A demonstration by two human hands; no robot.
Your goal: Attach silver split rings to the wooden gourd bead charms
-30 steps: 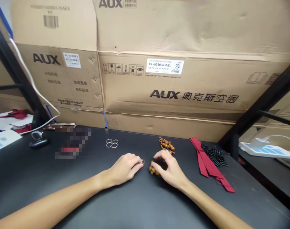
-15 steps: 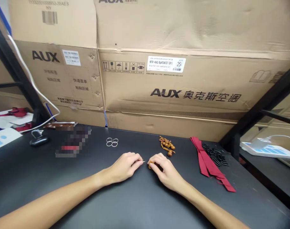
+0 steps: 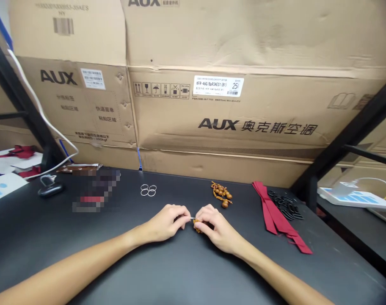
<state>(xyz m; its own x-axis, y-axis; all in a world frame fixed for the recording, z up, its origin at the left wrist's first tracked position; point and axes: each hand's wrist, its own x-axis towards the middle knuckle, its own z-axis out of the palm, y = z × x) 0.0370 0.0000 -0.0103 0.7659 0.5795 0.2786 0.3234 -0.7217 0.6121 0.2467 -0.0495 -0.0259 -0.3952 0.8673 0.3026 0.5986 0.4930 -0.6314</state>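
Observation:
My left hand (image 3: 170, 222) pinches a small silvery metal ring (image 3: 192, 218), seen almost edge-on; most of it is hidden by my fingers. Close beside it, my right hand (image 3: 216, 226) is closed on a gourd pendant with a yellow-brown cord (image 3: 197, 226). The cord shows at the fingertips, while the rest is covered by the hand. The ring's edge reaches across the narrow gap to the right fingertips. Beyond the right hand lies a small pile of brown wooden gourd pendants (image 3: 224, 197) on cords. Several flat silver rings (image 3: 148, 190) lie grouped beyond the left hand.
Dark red ribbon strips (image 3: 277, 216) and a heap of black clips (image 3: 286, 205) lie to the right on the black table (image 3: 167, 271). A blurred-out packet (image 3: 96, 190) and a black device (image 3: 51, 189) are at left. Large cardboard boxes (image 3: 227, 161) stand along the back.
My hands have drawn closer together, the right one shifting slightly left. The metal ring now spans the gap to the right fingertips. The whole view has shifted slightly.

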